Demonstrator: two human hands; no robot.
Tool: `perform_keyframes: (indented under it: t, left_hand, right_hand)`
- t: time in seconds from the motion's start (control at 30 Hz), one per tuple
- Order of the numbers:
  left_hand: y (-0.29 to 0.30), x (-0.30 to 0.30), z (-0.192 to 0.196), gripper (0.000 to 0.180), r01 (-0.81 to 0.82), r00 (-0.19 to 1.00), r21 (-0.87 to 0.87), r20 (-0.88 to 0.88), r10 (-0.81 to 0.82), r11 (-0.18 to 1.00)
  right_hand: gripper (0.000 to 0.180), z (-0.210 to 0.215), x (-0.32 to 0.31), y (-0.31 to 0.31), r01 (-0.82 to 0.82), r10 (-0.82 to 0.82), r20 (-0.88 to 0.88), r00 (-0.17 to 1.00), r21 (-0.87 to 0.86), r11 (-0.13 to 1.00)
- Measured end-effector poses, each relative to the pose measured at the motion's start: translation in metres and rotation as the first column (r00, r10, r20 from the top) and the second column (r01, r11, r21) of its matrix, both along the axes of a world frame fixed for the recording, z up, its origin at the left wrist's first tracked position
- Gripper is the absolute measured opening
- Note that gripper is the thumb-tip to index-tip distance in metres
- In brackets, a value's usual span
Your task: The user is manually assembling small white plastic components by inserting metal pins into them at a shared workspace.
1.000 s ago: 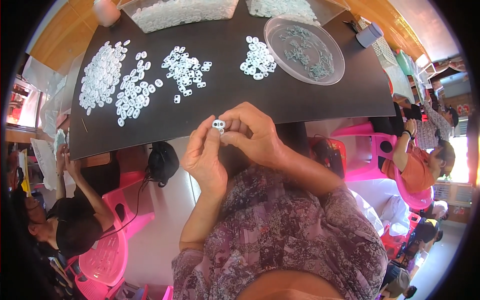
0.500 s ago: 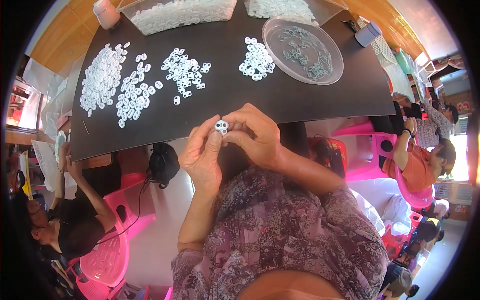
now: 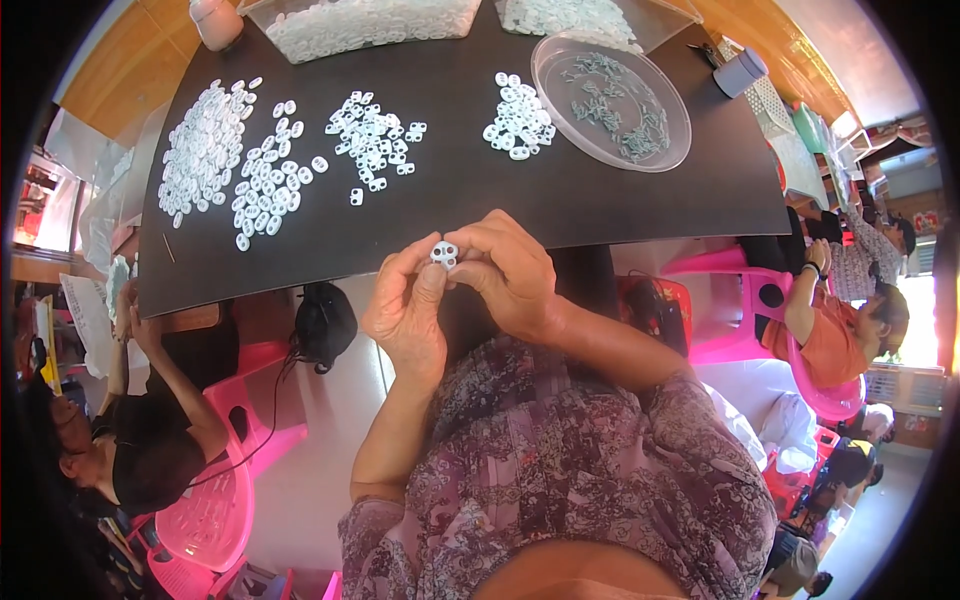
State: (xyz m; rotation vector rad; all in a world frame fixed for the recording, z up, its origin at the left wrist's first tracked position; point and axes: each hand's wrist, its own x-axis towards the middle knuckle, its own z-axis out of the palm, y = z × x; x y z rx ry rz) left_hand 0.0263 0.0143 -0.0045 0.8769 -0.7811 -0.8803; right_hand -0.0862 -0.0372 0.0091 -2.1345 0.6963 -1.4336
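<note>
A small white plastic piece with dark round holes [image 3: 445, 253] is pinched between the fingertips of both hands, just off the table's near edge. My left hand [image 3: 405, 318] is closed on its left side, the thumb lying up against it. From the right, my right hand [image 3: 512, 272] grips the same piece with thumb and bent forefinger. Whether it is one part or two pressed together, I cannot tell. On the dark table [image 3: 420, 225] beyond lie a pile of squarish white pieces [image 3: 370, 140], oval white pieces [image 3: 268, 190] and another small white pile [image 3: 518, 122].
A round clear tray [image 3: 560, 125] holds small grey-green parts. Clear bins [image 3: 375, 45] of white pieces stand at the far edge, with a large white pile [image 3: 205, 145] at left. A grey cup [image 3: 740, 70] stands far right. People sit on pink chairs [image 3: 215, 500] at both sides.
The view has shifted slightly, so the table things sit a little differently. Both hands keep their pinch on the white piece, almost unmoved.
</note>
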Motion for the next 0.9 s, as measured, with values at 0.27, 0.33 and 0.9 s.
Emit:
perform_keyframes:
  t: [0.27,0.33,0.9]
  left_hand:
    - [-0.001,-0.002,0.004,0.022,-0.011,0.999,-0.012,-0.049,0.011,1.0]
    - [-0.001,-0.001,0.008,0.022,-0.02,0.998,-0.01,-0.056,0.02,1.0]
    - [-0.001,-0.006,0.005,0.02,-0.17,0.964,-0.109,0.191,0.188,0.979]
  right_hand:
    - [0.029,0.003,0.004,0.0,0.012,-0.012,0.002,1.0,-0.007,1.0]
    - [0.03,0.004,0.006,0.0,0.012,-0.012,0.016,1.0,-0.013,1.0]
    - [0.032,0.003,0.006,0.001,0.031,-0.031,0.003,1.0,-0.15,0.988]
